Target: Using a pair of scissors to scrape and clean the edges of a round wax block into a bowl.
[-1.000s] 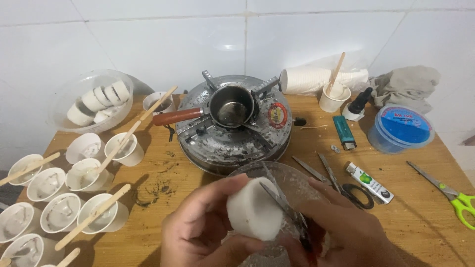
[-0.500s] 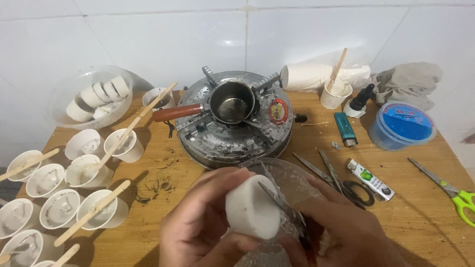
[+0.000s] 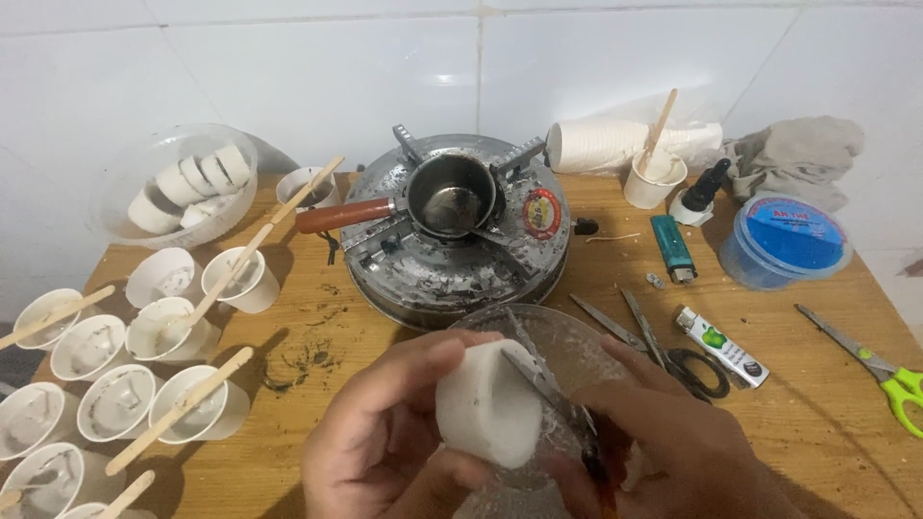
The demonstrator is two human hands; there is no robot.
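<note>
- Head view, only one cam here: left hand [image 3: 385, 437] is curled around a chunky white wax block [image 3: 487, 404], tapered like a cup mould, matte and smooth, thumb underneath and fingers on top. It sits at about 6 o'clock in the frame, over a clear glass bowl [image 3: 567, 346] dusted with white shavings.
- Right hand [image 3: 673, 452] is closed on a thin metal blade [image 3: 538, 370], its flat edge lying against the right side of the wax block.
- At 12 o'clock: a round, scuffed steel stove [image 3: 461, 259] carrying a small metal pot [image 3: 452, 197] with a reddish handle pointing to 9.
- At 9 to 7 o'clock: a bunch of white paper cups [image 3: 115, 399] on the wooden desk [image 3: 317, 384], some with flat wooden sticks [image 3: 183, 408] laid across them.
- At 10 o'clock: a clear plastic tub [image 3: 125, 221] holding more white wax pucks.
- At 3 o'clock: dark-handled scissors [image 3: 663, 341], a white lighter [image 3: 721, 346], green-handled scissors [image 3: 880, 370].
- At 1 to 2 o'clock: a sideways stack of white cups [image 3: 606, 144], a green lighter [image 3: 671, 245], a round blue-lidded tub [image 3: 784, 240], a crumpled grey cloth [image 3: 798, 154].
</note>
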